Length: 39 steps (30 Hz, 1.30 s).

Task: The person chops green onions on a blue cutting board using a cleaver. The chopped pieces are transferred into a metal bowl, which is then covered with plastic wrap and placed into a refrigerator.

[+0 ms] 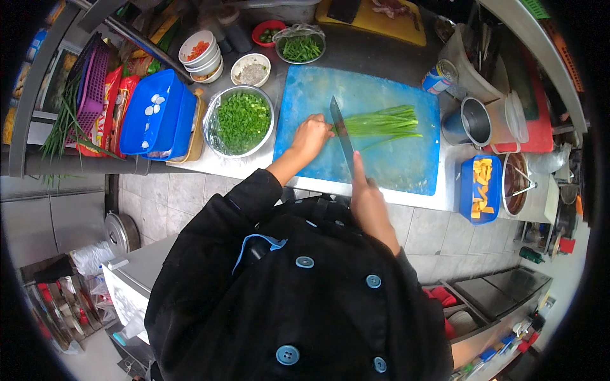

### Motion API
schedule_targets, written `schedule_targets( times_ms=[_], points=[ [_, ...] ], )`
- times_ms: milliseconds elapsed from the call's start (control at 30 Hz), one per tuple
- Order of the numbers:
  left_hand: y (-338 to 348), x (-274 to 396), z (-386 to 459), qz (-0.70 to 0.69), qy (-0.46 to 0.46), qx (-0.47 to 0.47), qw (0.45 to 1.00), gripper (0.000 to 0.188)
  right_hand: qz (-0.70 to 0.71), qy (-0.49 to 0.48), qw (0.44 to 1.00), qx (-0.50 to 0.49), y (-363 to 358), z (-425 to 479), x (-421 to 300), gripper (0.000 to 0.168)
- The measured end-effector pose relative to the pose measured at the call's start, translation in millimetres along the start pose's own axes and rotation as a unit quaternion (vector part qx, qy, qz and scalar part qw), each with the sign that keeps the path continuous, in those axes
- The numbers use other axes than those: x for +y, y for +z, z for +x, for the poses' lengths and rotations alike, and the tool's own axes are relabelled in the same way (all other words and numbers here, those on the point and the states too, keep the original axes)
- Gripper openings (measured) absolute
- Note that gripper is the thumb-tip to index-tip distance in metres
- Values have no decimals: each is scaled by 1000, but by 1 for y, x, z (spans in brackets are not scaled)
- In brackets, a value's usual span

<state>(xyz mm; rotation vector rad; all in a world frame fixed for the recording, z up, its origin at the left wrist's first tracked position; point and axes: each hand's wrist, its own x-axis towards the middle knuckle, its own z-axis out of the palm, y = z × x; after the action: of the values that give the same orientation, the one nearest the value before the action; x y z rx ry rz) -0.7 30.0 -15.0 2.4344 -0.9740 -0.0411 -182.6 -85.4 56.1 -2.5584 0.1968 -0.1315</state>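
On the blue cutting board lies a bunch of long green onion leaves, spread towards the right. My left hand rests at the bunch's left end, its curled fingers gripping the leaf ends, which they partly hide. My right hand, slightly blurred, is closed around the handle of a kitchen knife. Its dark blade crosses the left part of the bunch, just right of my left fingertips. Left of the board stands a metal bowl of chopped green onions, with plastic wrap along its side.
Blue plastic containers stand at the left, beyond the bowl. Behind are stacked white bowls, a seasoning bowl and a bowl of cut greens. To the right are a can, a metal pot and a blue tub of yellow pieces.
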Motion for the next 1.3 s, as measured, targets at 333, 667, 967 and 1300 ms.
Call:
schedule_targets(
  times_ms=[333, 667, 967, 1300],
  points=[
    [-64, -28, 28, -616, -265, -149, 727, 18, 161, -48, 980, 106, -18, 20, 9, 61],
    [-406, 117, 157, -43, 293, 318, 901, 21, 156, 92, 977, 115, -65, -30, 16, 61],
    [-474, 121, 241, 280, -96, 301, 907, 46, 173, 93, 972, 128, -60, -36, 26, 58],
    [-306, 186, 145, 136, 318, 342, 874, 24, 320, 303, 862, 252, -90, -51, 51, 39]
  ],
)
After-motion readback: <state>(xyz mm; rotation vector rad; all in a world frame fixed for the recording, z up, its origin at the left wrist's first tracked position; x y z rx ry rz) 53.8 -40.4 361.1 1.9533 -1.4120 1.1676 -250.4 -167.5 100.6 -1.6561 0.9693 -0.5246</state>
